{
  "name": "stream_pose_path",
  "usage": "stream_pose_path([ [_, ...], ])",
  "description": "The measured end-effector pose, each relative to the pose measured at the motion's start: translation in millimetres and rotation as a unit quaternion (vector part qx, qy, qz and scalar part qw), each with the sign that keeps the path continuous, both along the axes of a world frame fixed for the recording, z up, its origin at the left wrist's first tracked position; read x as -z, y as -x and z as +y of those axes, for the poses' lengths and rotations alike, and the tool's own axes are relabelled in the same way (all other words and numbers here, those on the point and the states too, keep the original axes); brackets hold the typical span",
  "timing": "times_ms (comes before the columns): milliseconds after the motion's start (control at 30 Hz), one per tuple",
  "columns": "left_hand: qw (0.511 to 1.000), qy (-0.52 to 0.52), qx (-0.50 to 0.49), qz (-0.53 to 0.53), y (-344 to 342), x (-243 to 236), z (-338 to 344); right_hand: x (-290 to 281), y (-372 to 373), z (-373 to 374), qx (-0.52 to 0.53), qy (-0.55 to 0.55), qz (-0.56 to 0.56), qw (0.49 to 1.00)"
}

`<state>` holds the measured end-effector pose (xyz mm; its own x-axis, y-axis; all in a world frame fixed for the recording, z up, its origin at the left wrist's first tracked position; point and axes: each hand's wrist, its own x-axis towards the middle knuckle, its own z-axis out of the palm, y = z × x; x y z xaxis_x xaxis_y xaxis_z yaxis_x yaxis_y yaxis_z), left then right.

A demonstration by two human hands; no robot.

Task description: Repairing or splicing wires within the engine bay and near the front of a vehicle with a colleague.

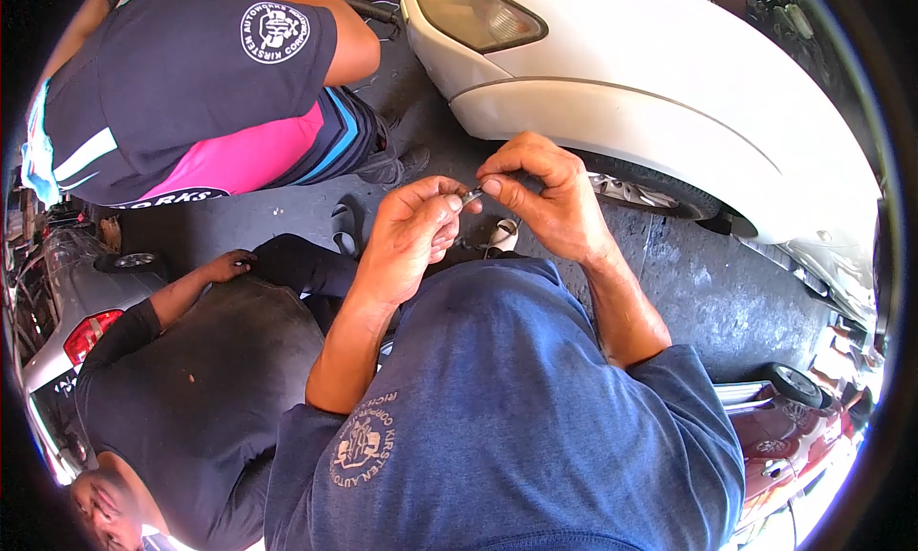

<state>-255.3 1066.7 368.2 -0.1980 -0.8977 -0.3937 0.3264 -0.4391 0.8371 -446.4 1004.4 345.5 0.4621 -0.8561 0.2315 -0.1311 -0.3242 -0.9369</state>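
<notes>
At the far left, around eight o'clock from the work, a co-worker in a dark shirt (206, 379) reclines; at ten o'clock, another in a black-and-pink shirt (191, 92) bends away. Next comes the wearer's left hand (409, 228), its grip closed, thumb against curled fingers, pinching a small metal piece (470, 196). The piece juts from that grip toward two o'clock, probably so that its far end stays exposed while the left hand steadies it. At three o'clock from it, the right hand (547, 195) brings thumb and fingertips nearly together and appears to nip that end; the fingers hide its exact shape. Both hands are raised ahead of the chest, likely for a close view. Beyond, at two o'clock, stands a white car (660, 83), apart from both hands.
</notes>
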Motion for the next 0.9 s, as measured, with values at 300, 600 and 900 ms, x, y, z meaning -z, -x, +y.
stream_pose_path([
  [300,1.0,0.022,-0.007,-0.017,6,0,4,-6,4,3,-0.064,-0.098,-0.048,0.992],
  [600,0.999,0.007,-0.034,0.032,2,1,6,32,-5,1,0.094,-0.13,-0.094,0.983],
  [900,0.997,0.031,-0.029,0.068,-12,4,11,46,28,-22,0.157,-0.176,0.098,0.967],
])
